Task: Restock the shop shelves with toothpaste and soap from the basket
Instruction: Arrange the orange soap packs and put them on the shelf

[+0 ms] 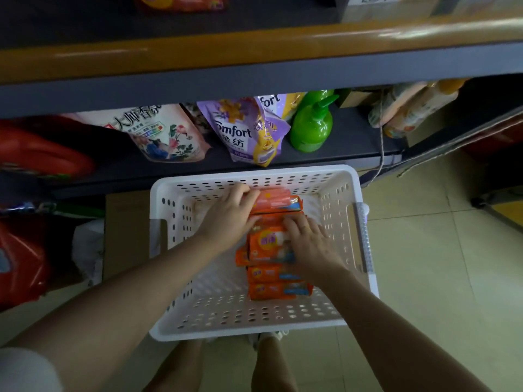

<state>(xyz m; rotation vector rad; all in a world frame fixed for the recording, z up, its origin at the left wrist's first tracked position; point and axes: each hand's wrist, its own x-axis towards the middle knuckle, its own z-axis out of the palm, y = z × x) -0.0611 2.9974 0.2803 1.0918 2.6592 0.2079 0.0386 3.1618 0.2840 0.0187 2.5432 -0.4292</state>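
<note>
A white perforated basket [342, 179] stands on the floor in front of the shelves. Inside it lie several orange soap packs [268, 290] in a row. My left hand [229, 216] reaches in from the left, and its fingers curl over the far packs [278, 202]. My right hand [308, 244] comes in from the right and its fingers wrap the top of a middle pack [268, 241]. No toothpaste is visible in the basket.
A dark shelf [339, 148] behind the basket holds refill pouches [237, 131] and a green pump bottle [311, 128]. An orange-edged shelf [254, 49] runs above. Red bags [25, 256] sit at the left. Tiled floor [438, 264] lies to the right.
</note>
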